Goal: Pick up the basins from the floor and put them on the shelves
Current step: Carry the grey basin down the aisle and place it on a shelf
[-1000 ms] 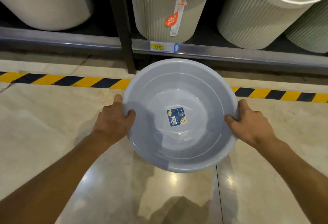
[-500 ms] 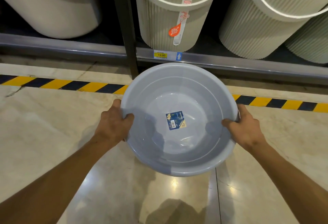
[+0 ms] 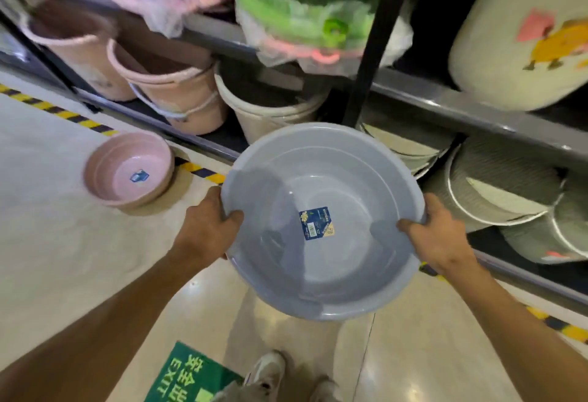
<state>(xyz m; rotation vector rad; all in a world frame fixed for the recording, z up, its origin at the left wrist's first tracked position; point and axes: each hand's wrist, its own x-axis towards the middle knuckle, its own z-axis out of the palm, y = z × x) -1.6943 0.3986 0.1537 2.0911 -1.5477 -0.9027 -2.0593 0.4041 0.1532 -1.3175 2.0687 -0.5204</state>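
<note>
A round grey basin with a blue label stuck on its bottom is held off the floor in front of the shelves. My left hand grips its left rim with the thumb inside. My right hand grips the right rim the same way. A smaller pink basin with a blue label stands on the floor to the left, next to the striped line. The metal shelf rail runs just beyond the grey basin.
The lower shelf holds pink buckets, a beige bucket and ribbed bins lying on their sides. Above hang wrapped green tubs and a white bin. A dark upright post divides the shelf. A green exit sign and my shoes are on the floor.
The grey basin has risen with both hands still on its rim. The view has lifted and turned, so the upper shelf, the pink basin and my shoes now show.
</note>
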